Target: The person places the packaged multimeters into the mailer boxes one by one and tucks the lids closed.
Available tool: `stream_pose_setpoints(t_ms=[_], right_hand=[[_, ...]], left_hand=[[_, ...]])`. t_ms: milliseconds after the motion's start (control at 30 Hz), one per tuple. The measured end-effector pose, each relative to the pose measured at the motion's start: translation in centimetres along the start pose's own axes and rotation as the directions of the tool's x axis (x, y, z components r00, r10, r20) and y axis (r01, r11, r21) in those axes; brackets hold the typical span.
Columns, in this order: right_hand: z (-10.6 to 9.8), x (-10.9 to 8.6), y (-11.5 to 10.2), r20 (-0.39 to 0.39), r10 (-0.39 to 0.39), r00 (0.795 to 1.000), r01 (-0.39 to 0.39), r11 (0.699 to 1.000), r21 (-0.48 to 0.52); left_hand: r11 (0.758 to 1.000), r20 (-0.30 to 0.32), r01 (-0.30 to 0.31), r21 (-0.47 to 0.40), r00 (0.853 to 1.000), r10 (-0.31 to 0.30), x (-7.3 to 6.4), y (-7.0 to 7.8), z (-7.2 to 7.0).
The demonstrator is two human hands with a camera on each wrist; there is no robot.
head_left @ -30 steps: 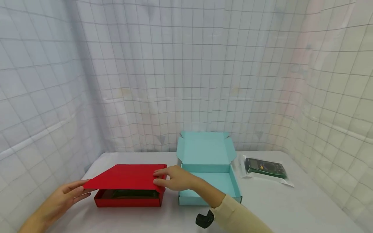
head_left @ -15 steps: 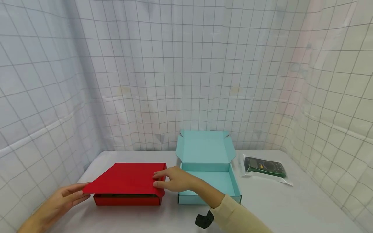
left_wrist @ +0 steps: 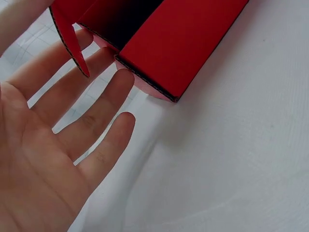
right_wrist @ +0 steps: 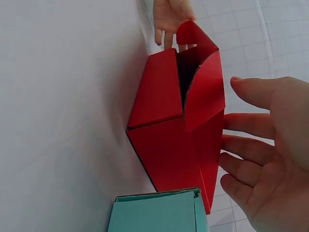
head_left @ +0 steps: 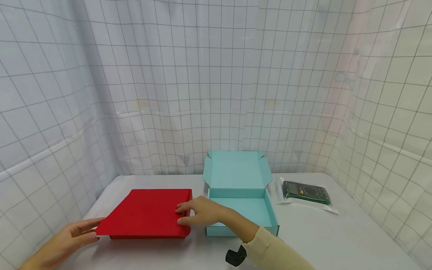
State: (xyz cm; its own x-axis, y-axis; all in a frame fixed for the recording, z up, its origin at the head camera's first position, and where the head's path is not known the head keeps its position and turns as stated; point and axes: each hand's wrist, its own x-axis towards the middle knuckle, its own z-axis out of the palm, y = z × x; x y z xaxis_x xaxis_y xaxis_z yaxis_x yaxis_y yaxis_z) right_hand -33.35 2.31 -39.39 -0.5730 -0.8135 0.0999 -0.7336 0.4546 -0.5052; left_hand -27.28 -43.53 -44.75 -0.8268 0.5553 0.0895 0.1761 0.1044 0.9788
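Observation:
A red cardboard mailer box (head_left: 145,237) sits on the left of the table, its lid (head_left: 148,210) lowered almost onto it. My left hand (head_left: 72,238) is at the lid's front left corner. In the left wrist view its extended fingers (left_wrist: 96,133) reach past the lid's side flap (left_wrist: 68,38) toward the box's end wall. My right hand (head_left: 207,212) lies along the lid's right edge, fingers loosely bent and touching it. The right wrist view shows a rounded flap (right_wrist: 207,92) standing outside the box wall, with a dark gap beside it. The box's contents are hidden.
Right of the red box stands a teal mailer box (head_left: 221,231) with its lid (head_left: 239,170) raised. A multimeter (head_left: 306,192) in a clear plastic bag lies at the table's right. Gridded white curtains (head_left: 233,75) enclose the back and both sides.
The red lid has come down at the front, covering the dark green thing seen inside earlier. My left hand has lowered with it; my right hand has shifted slightly down along the lid's edge.

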Motion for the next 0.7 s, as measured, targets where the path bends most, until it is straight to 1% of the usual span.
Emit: stream_pose_setpoints(t_ms=[67, 100, 167, 233, 333, 467, 567, 700], right_hand=[[0.15, 0.04, 0.08, 0.004, -0.007, 1.000, 0.007, 1.000, -0.014], [0.24, 0.06, 0.12, 0.003, -0.008, 1.000, 0.008, 1.000, -0.018], [0.41, 0.10, 0.18, 0.003, -0.011, 1.000, 0.011, 1.000, -0.029], [0.57, 0.13, 0.17, 0.004, -0.016, 1.000, 0.016, 0.999, -0.045], [0.70, 0.26, 0.05, 0.014, -0.031, 0.999, 0.032, 0.996, -0.085], [0.59, 0.47, -0.29, 0.028, -0.033, 0.999, 0.037, 0.991, -0.132], [0.54, 0.59, -0.47, 0.032, -0.023, 0.999, 0.027, 0.988, -0.152], [0.83, 0.65, -0.44, 0.031, -0.017, 0.999, 0.022, 0.985, -0.172]], left_hand=[[0.999, -0.027, 0.041, 0.036, 0.999, -0.040, -0.10, -0.06, 0.01], [0.997, -0.032, 0.061, 0.038, 0.998, -0.059, -0.12, -0.08, -0.01], [0.996, -0.029, 0.087, 0.032, 0.996, -0.086, -0.16, -0.19, -0.15], [0.995, -0.021, 0.093, 0.034, 0.996, -0.092, -0.27, -0.22, -0.18], [0.995, -0.013, 0.076, 0.067, 0.997, -0.075, -0.39, -0.03, 0.10], [0.988, -0.022, 0.032, 0.150, 0.999, -0.029, -0.38, 0.31, 0.80], [0.988, -0.004, 0.000, 0.156, 1.000, 0.000, -0.36, -0.04, 0.66], [0.989, 0.003, 0.015, 0.144, 1.000, -0.016, -0.53, -0.41, 0.53]])
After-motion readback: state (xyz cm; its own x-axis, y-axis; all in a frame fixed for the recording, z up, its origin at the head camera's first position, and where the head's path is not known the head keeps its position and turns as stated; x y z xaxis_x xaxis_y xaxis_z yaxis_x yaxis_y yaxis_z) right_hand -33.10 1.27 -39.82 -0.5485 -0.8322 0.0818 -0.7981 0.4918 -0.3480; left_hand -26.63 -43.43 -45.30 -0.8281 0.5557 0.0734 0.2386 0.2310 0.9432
